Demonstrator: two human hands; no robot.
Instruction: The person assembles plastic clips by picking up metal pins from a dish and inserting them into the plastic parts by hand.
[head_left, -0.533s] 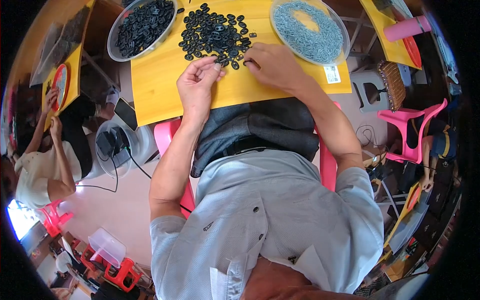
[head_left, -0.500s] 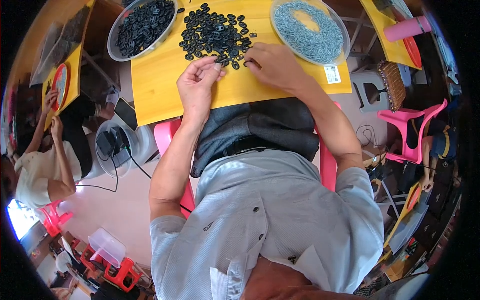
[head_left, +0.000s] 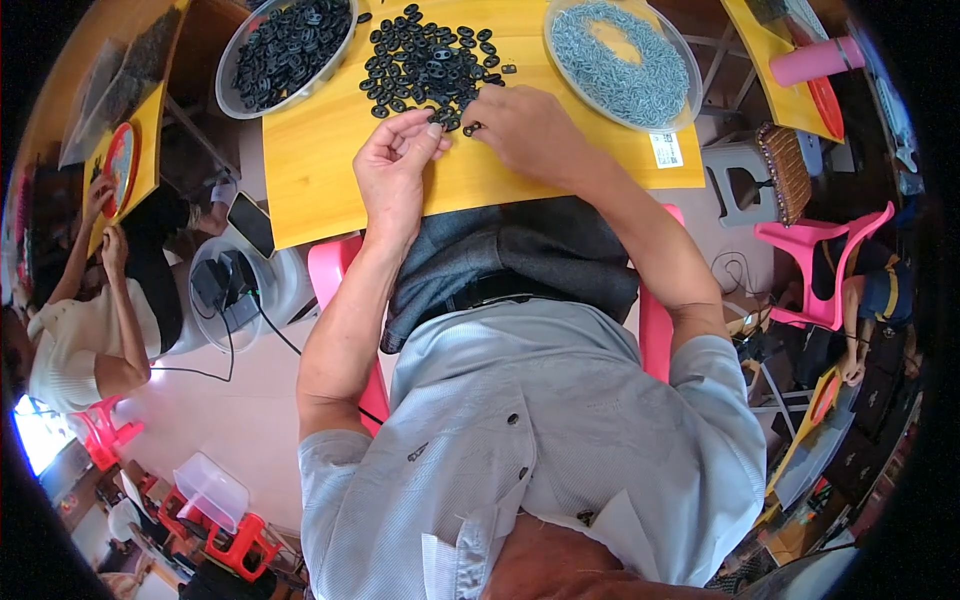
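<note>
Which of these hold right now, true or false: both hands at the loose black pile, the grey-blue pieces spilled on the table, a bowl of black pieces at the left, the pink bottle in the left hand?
1. Both the left hand and the right hand work at the edge of the loose black pieces. True.
2. The grey-blue pieces lie spilled on the yellow table. False: they sit in a clear bowl.
3. A bowl of black pieces stands at the left. True.
4. The left hand holds the pink bottle. False: it lies on another table, far right.

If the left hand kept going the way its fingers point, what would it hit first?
Most likely the loose pile of black rings just beyond the left hand on the yellow table; depth is uncertain.
</note>
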